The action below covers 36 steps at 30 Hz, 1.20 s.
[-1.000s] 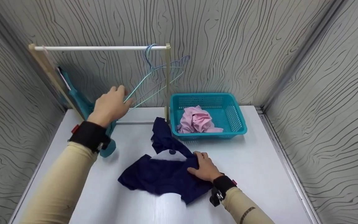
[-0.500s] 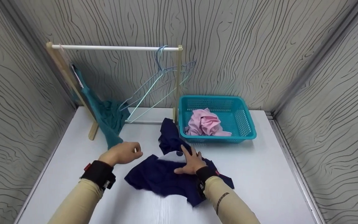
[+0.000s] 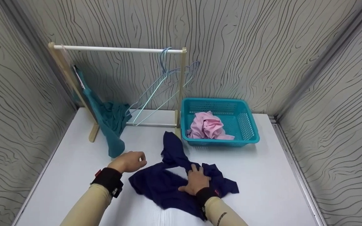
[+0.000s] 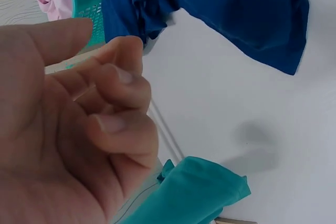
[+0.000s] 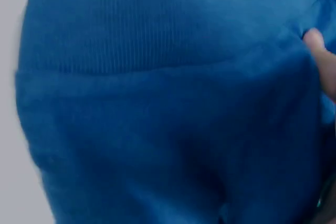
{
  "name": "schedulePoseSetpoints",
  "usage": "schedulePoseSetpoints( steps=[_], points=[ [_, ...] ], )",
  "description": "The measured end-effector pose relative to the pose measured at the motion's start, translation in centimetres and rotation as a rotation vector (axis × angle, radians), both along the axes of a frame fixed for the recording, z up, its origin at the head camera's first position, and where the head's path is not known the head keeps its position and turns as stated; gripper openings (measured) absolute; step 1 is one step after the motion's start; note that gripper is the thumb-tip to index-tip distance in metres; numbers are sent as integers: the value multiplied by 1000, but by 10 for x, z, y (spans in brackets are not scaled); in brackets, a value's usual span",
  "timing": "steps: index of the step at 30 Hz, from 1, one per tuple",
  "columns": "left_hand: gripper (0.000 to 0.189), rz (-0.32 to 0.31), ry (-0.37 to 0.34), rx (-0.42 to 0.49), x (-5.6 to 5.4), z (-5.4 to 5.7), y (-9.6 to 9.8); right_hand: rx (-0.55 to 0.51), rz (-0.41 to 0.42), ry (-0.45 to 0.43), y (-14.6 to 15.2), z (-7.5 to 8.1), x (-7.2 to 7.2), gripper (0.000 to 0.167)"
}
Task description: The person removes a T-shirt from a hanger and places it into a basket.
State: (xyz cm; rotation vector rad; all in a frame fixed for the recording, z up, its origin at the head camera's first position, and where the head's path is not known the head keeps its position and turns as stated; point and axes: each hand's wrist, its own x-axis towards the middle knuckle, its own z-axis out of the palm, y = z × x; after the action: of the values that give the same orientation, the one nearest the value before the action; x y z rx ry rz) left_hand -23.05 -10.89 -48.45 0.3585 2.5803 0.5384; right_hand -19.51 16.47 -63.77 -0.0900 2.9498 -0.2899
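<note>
A crumpled navy garment (image 3: 162,185) is spread on the white table, one part stretching back toward the basket. My right hand (image 3: 196,182) lies on it with fingers spread, pressing the cloth. In the right wrist view a wide ribbed band (image 5: 131,30) of the garment fills the upper part, with the thumb (image 5: 317,51) at the right edge. My left hand (image 3: 129,161) hovers left of the garment, its fingers loosely curled with nothing in them. The left wrist view shows this palm (image 4: 63,140) and bent fingertips.
A small rack with a white rail (image 3: 118,49) stands at the back left. Two hangers (image 3: 149,97) hang at its right end, a teal garment (image 3: 105,125) at its left. A teal basket (image 3: 247,125) beside it contains pink cloth (image 3: 207,125).
My left hand has come down from the hangers to beside the navy garment. My right hand has shifted left and forward over the cloth, which has been rearranged, covering its pale patch.
</note>
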Motion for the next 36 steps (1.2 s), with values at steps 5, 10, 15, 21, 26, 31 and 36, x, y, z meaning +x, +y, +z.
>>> schedulePoseSetpoints(
  steps=[5,10,15,21,26,31,36],
  points=[
    [19,-12,-9,7,1,-1,6,-69,-29,59,13,-1,3,64],
    [19,-4,-32,7,3,-6,10,-188,-30,27,32,2,6,72],
    [21,12,-70,16,4,-9,13,-243,1,-10,49,6,9,73],
    [20,6,-59,31,5,-9,18,-250,-11,81,63,20,9,47],
    [21,15,-65,34,5,-9,19,-250,-46,68,77,46,0,45],
    [22,26,-88,41,5,-10,19,-233,-56,0,98,84,-17,50],
    [23,18,-100,52,3,-9,20,-208,-3,-29,120,125,-34,51]
  ],
)
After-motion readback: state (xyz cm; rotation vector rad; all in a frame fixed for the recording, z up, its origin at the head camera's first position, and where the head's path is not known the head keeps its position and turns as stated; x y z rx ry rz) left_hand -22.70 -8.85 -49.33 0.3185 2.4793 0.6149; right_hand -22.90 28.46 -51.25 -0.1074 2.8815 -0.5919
